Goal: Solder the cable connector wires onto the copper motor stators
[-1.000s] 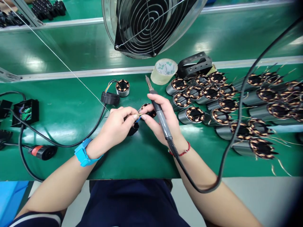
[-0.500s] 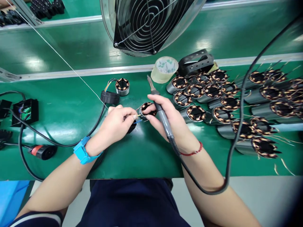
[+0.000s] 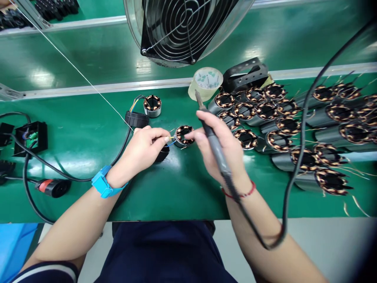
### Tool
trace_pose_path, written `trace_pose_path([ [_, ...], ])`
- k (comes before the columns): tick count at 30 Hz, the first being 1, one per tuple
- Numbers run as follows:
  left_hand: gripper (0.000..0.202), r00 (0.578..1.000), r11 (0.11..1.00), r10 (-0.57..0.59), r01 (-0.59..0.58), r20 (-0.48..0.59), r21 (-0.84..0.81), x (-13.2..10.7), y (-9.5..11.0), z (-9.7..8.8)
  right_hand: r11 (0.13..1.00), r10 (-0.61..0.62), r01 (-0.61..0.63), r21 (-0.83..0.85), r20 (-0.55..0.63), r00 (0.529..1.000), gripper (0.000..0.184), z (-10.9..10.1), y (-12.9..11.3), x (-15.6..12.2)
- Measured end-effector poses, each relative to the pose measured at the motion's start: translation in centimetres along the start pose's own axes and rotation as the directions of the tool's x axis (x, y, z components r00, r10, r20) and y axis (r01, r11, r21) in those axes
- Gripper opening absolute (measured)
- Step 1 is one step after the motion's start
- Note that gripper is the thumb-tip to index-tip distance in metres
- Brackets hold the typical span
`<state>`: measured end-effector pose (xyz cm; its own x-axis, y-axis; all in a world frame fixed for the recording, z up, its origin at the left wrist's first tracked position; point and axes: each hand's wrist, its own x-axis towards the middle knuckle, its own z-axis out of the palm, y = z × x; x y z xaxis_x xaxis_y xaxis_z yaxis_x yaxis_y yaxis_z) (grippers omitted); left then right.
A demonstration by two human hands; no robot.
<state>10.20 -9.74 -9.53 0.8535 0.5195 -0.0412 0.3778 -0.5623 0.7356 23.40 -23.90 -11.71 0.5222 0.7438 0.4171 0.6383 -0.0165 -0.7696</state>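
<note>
My left hand (image 3: 147, 148), with a blue watch on its wrist, pinches a thin yellow wire (image 3: 171, 138) between thumb and forefinger. The wire runs to a motor stator (image 3: 184, 136) wound with copper, standing on the green bench. A blue wire (image 3: 170, 144) shows just below. Beneath the left fingers sits a black part (image 3: 161, 155), mostly hidden. My right hand (image 3: 222, 143) holds a soldering iron (image 3: 213, 143) in its grip, tip pointing up and away. One right fingertip is close to the stator's rim; I cannot tell if it touches.
Many wound stators (image 3: 277, 141) crowd the right side. A tape roll (image 3: 207, 83) and a black bracket (image 3: 246, 74) stand behind. A fan (image 3: 188, 29) hangs overhead. At left are a second stator (image 3: 152, 106), black cables and an open box (image 3: 31, 138). A pale solder-like strand (image 3: 73, 67) slants down leftward of centre.
My right hand has drawn back to the right from the stator, carrying the soldering iron, whose tip now overlaps the tape roll in view. My left hand has barely moved.
</note>
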Motion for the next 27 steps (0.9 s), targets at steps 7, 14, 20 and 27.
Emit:
trace_pose_path([
  [7, 0.022, 0.996, 0.987, 0.079, -0.075, -0.027, 0.140, 0.1, 0.4, 0.0, 0.990, -0.028, 0.067, 0.124, -0.291, 0.956, 0.035, -0.1, -0.7, -4.2],
  [14, 0.022, 0.993, 0.966, 0.107, -0.094, -0.044, 0.242, 0.0, 0.4, 0.4, 0.984, -0.091, 0.141, 0.113, -0.362, 0.928, 0.022, 0.6, 0.1, -5.4],
  [20, 0.021, 0.992, 0.958, 0.120, -0.107, -0.033, 0.267, -0.1, 0.3, 0.3, 0.985, -0.066, 0.116, 0.130, -0.342, 0.938, 0.022, 0.4, 0.0, -5.6],
  [27, 0.021, 0.990, 0.958, 0.135, -0.118, -0.049, 0.262, -0.1, 0.3, 0.4, 0.980, -0.086, 0.137, 0.142, -0.318, 0.944, 0.026, 0.7, 0.4, -6.0],
])
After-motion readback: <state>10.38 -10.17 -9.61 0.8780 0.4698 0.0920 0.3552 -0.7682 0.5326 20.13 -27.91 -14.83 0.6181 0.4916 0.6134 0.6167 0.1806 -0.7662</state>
